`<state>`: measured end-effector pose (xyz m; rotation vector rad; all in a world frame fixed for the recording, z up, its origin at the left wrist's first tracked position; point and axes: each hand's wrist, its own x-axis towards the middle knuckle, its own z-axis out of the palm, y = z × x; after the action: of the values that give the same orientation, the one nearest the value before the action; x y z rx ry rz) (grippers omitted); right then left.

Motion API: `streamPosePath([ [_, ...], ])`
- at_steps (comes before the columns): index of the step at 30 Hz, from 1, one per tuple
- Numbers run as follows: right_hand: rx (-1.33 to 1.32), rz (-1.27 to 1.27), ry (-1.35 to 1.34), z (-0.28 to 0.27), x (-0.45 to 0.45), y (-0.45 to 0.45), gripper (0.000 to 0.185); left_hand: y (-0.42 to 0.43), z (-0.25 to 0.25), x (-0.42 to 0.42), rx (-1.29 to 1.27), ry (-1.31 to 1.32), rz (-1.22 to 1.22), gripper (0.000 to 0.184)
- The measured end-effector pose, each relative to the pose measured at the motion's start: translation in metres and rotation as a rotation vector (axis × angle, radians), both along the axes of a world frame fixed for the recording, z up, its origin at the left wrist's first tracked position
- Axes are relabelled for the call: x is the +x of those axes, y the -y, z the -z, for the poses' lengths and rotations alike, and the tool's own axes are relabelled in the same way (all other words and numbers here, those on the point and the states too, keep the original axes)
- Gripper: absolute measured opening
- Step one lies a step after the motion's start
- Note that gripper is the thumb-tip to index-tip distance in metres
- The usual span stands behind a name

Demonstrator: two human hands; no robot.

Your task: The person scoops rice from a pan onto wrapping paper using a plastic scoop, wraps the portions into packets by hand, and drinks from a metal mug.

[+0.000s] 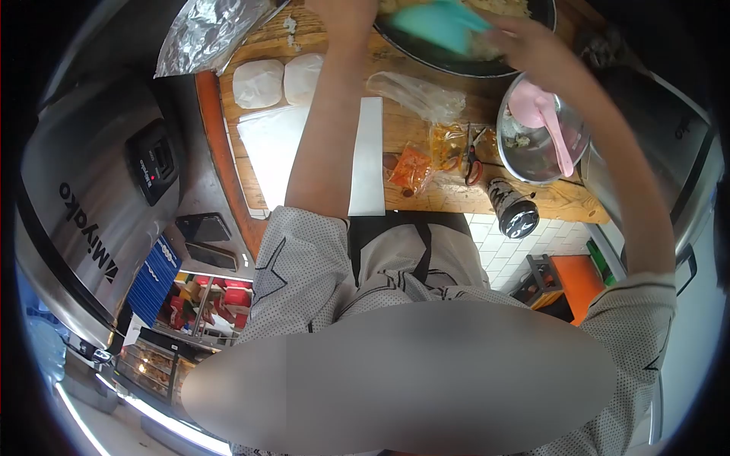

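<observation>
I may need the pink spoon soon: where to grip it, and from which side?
Probably the handle end of the pink spoon, from the person's side: it points that way, reaching the rim of the metal bowl, with the head inside.

Fisheye edges curve into black, foil [207, 36] glints brightly, and the turquoise utensil [433, 26] is blurred.

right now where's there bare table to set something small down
Bare table shows along the near edge, between the paper and the cup, and in a small gap bordered by the paper, bag and orange packet. It is crowded around the scissors, between the yellow packet and the bowl.
</observation>
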<state>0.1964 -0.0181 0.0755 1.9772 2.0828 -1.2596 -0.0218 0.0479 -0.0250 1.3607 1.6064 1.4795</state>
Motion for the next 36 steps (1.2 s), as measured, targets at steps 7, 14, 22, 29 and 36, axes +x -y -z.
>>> streamPosePath([
  [7, 0.227, 0.033, 0.188, -0.008, -0.014, -0.025, 0.026, -0.005, 0.005, -0.004, 0.017, -0.103, 0.002, 0.034],
  [14, -0.006, 0.499, 0.034, -0.062, 0.029, -0.044, 0.033, -0.001, -0.012, -0.013, -0.356, 0.157, 0.257, 0.036],
  [22, -0.309, 0.344, -0.049, -0.020, 0.010, -0.030, 0.036, 0.045, -0.025, -0.026, -0.264, 0.117, 0.256, 0.027],
  [29, 0.834, 0.016, 0.197, 0.014, 0.064, -0.072, 0.032, 0.038, -0.039, -0.024, -0.367, 0.139, 0.295, 0.029],
  [36, 0.239, 0.108, 0.155, 0.000, -0.030, -0.015, 0.038, 0.043, -0.034, -0.020, -0.418, 0.295, 0.256, 0.029],
])
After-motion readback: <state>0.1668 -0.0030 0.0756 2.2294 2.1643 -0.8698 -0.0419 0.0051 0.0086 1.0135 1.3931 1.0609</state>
